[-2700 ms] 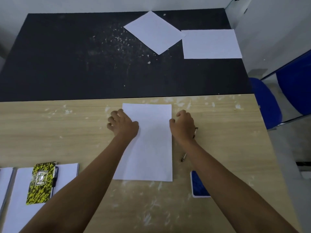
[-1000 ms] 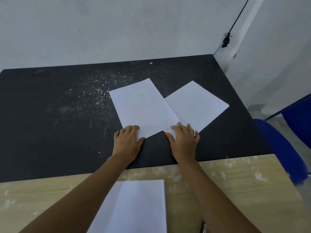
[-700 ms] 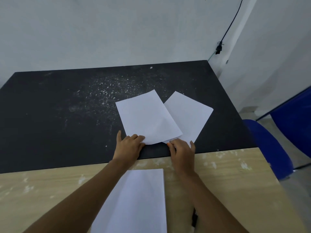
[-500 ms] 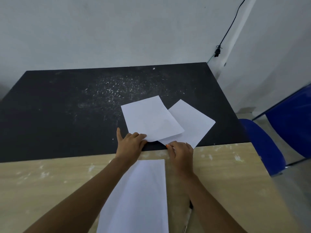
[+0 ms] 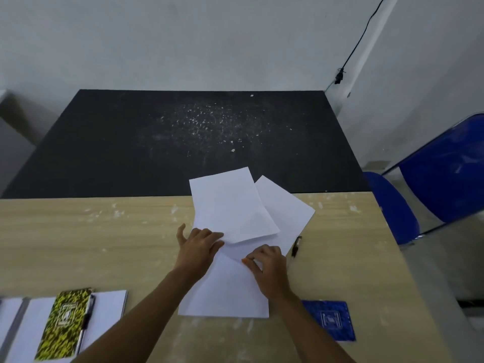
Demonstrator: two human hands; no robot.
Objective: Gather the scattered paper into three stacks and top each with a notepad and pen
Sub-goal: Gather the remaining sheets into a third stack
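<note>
While two loose sheets are only half over the third pile, the job is plainly in its gathering step for the last stack. At the far left edge a sliver of white paper (image 5: 6, 317) suggests a first pile, mostly out of view. Next to it lies a finished-looking stack of white sheets (image 5: 110, 305) carrying a yellow-and-black patterned notepad (image 5: 65, 327) with a dark pen (image 5: 86, 319) along the notepad's right edge. Further right, the left hand (image 5: 197, 248) pinches the near corner of the upper white sheet (image 5: 230, 208), which tilts and reaches back over the seam onto the black tabletop (image 5: 131, 142). Under it sits the squared white base pile (image 5: 227, 292) on the pale wooden tabletop (image 5: 78, 239). The right hand (image 5: 267, 263) curls its fingers onto the near corner of the lower, skewed white sheet (image 5: 290, 213); whether it truly grips or merely presses I cannot tell for certain, though it looks like a pinch. Just right of that sheet lies a loose dark pen (image 5: 297, 246), and nearer the person a blue notepad (image 5: 331, 319), both apart from the pile.

The next move, I judge, calls for drawing both sheets nearer, turning them square with the base pile, then topping it with the blue notepad and loose pen.
</note>
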